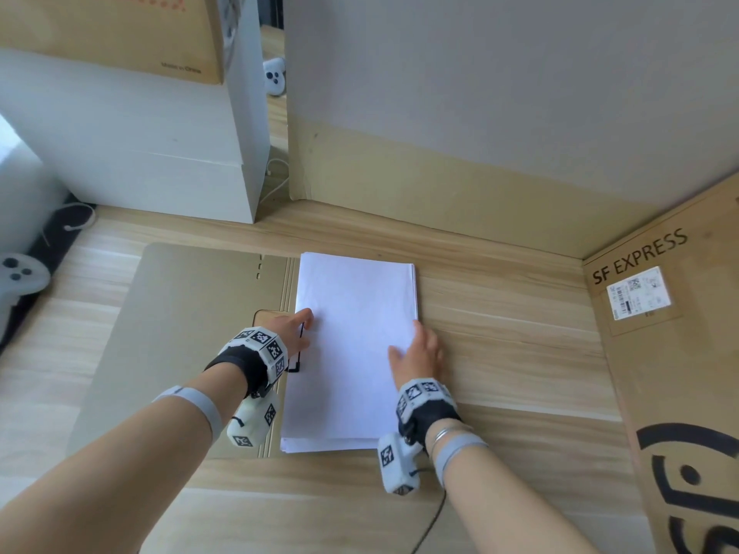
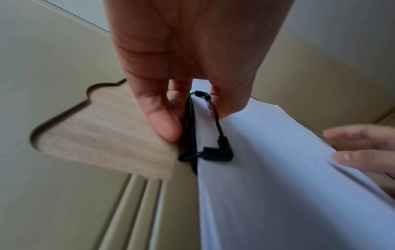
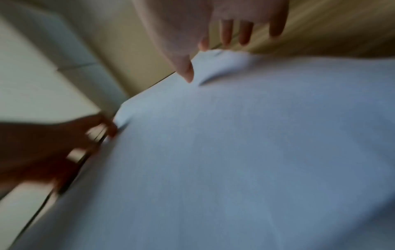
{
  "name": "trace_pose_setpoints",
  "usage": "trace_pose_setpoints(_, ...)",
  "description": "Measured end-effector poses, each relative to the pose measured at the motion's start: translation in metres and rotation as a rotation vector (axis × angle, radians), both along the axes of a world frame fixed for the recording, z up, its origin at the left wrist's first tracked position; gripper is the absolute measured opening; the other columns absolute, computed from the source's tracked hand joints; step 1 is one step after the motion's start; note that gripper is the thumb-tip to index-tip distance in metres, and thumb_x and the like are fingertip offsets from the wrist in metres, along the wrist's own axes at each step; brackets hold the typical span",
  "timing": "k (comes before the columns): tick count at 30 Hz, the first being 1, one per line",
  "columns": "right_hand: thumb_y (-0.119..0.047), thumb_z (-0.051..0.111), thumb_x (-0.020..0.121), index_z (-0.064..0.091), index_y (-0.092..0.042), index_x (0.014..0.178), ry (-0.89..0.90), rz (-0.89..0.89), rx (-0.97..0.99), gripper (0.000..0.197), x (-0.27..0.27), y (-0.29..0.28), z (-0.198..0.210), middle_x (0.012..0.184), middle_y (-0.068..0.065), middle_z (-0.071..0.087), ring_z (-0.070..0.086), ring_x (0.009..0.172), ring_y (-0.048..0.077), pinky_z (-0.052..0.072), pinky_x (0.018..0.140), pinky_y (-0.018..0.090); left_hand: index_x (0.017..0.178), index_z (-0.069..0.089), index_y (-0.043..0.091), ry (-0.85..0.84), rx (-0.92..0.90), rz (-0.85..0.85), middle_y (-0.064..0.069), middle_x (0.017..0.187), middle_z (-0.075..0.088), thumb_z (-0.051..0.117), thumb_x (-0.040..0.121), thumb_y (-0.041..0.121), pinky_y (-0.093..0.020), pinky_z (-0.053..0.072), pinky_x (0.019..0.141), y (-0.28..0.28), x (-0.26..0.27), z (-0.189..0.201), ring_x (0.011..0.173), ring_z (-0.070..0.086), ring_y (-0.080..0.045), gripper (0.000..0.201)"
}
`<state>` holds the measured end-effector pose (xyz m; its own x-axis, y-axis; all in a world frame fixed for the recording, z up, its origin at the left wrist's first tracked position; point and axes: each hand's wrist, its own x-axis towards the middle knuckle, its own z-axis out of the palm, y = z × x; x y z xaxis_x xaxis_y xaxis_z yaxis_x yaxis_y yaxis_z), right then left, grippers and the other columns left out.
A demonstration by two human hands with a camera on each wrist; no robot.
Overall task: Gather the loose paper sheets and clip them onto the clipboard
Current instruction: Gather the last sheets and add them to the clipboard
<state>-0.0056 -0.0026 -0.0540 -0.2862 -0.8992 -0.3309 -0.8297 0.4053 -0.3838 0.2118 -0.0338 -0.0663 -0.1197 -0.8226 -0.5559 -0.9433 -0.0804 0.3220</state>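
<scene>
A stack of white paper sheets (image 1: 354,345) lies lengthwise on the wooden table (image 1: 520,353), its left part over a flat cardboard sheet. My left hand (image 1: 300,327) is at the stack's left edge and pinches a black wire clip (image 1: 299,355). In the left wrist view the thumb and fingers (image 2: 164,125) squeeze the clip (image 2: 213,154) against the paper (image 2: 278,186). My right hand (image 1: 420,351) rests flat on the stack's right edge, fingers straight; the blurred right wrist view shows it (image 3: 213,42) over the paper (image 3: 235,152). The sheets hide any clipboard panel.
A flat cardboard sheet (image 1: 180,333) lies left of the stack. An SF Express box (image 1: 680,353) stands at the right, a cardboard wall (image 1: 440,173) behind. White boxes (image 1: 140,133) and a white controller (image 1: 20,273) are at the left. A black cable (image 1: 432,521) trails near the front.
</scene>
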Motion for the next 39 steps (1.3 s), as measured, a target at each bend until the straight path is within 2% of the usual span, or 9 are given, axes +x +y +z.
trace_pose_setpoints(2,-0.022,0.056,0.088,0.032,-0.012,0.144,-0.118,-0.136,0.129,0.062,-0.009,-0.011,0.000,0.147,0.014,0.036,0.034,0.135,0.030,0.027,0.112,0.037,0.101,0.043,0.019,-0.001,-0.010,0.005,-0.001,0.082,0.051,0.048,0.087,0.020,-0.028,0.040,0.070,0.000,0.000,-0.001,0.075,0.048,-0.021,0.015)
trace_pose_setpoints(7,-0.025,0.054,0.083,0.060,-0.003,0.115,-0.187,-0.209,0.213,0.040,-0.011,-0.028,-0.001,0.116,0.016,0.063,0.059,0.106,0.032,0.048,0.091,0.035,0.095,0.037,0.021,0.006,-0.004,0.011,-0.001,0.084,0.050,0.048,0.088,0.019,-0.025,0.036,0.068,0.000,-0.001,0.000,0.077,0.048,-0.020,0.013)
trace_pose_setpoints(9,-0.029,0.054,0.083,0.063,-0.002,0.101,-0.229,-0.206,0.270,0.034,-0.014,-0.031,0.009,0.094,0.013,0.063,0.060,0.085,0.027,0.045,0.074,0.029,0.095,0.037,0.021,0.006,-0.006,0.011,-0.001,0.085,0.050,0.048,0.089,0.018,-0.025,0.035,0.068,0.001,-0.002,0.000,0.077,0.048,-0.020,0.013)
trace_pose_setpoints(11,-0.036,0.055,0.084,0.062,-0.005,0.100,-0.254,-0.202,0.360,0.035,-0.019,-0.035,0.017,0.090,0.010,0.060,0.056,0.080,0.025,0.041,0.072,0.027,0.094,0.034,0.021,0.019,0.009,0.022,-0.001,0.085,0.050,0.047,0.089,0.017,-0.025,0.036,0.067,0.001,-0.003,0.000,0.077,0.048,-0.020,0.015)
trace_pose_setpoints(17,-0.061,0.060,0.072,0.051,-0.012,0.129,-0.252,-0.200,0.517,0.076,-0.024,-0.043,0.037,0.110,0.012,0.062,0.062,0.102,0.031,0.047,0.095,0.034,0.093,0.034,0.022,0.033,0.016,0.039,-0.002,0.084,0.051,0.048,0.087,0.017,-0.024,0.038,0.064,0.001,-0.003,-0.002,0.075,0.049,-0.021,0.016)
trace_pose_setpoints(21,-0.039,0.060,0.084,0.037,-0.007,0.138,-0.187,-0.171,0.489,0.067,-0.010,-0.043,0.042,0.136,0.011,0.051,0.053,0.120,0.030,0.040,0.088,0.029,0.099,0.043,0.022,-0.010,-0.014,0.025,0.000,0.081,0.052,0.048,0.087,0.019,-0.016,0.029,0.049,0.001,-0.005,-0.001,0.071,0.048,-0.020,0.013)
trace_pose_setpoints(30,-0.030,0.063,0.083,0.041,-0.004,0.132,-0.161,-0.171,0.462,0.060,-0.003,-0.045,0.042,0.128,0.011,0.057,0.058,0.109,0.028,0.042,0.081,0.029,0.104,0.044,0.018,-0.015,0.004,0.006,-0.001,0.082,0.053,0.047,0.089,0.019,-0.024,0.033,0.055,0.001,-0.008,0.005,0.074,0.048,-0.019,0.015)
trace_pose_setpoints(36,-0.033,0.074,0.075,0.011,-0.013,0.149,-0.350,-0.192,0.429,0.099,-0.008,-0.048,0.032,0.151,0.006,0.032,0.039,0.135,0.026,0.035,0.109,0.036,0.098,0.036,0.019,0.012,0.043,0.023,-0.003,0.080,0.051,0.045,0.090,0.016,-0.022,0.032,0.049,0.001,-0.009,0.009,0.069,0.047,-0.022,0.013)
trace_pose_setpoints(39,-0.024,0.077,0.074,0.020,-0.012,0.145,-0.429,-0.230,0.346,0.092,-0.015,-0.045,0.028,0.142,0.009,0.044,0.048,0.126,0.027,0.040,0.102,0.033,0.107,0.043,0.016,0.000,0.034,0.012,-0.004,0.086,0.052,0.046,0.091,0.017,-0.023,0.033,0.048,0.001,-0.009,0.010,0.062,0.046,-0.019,0.017)
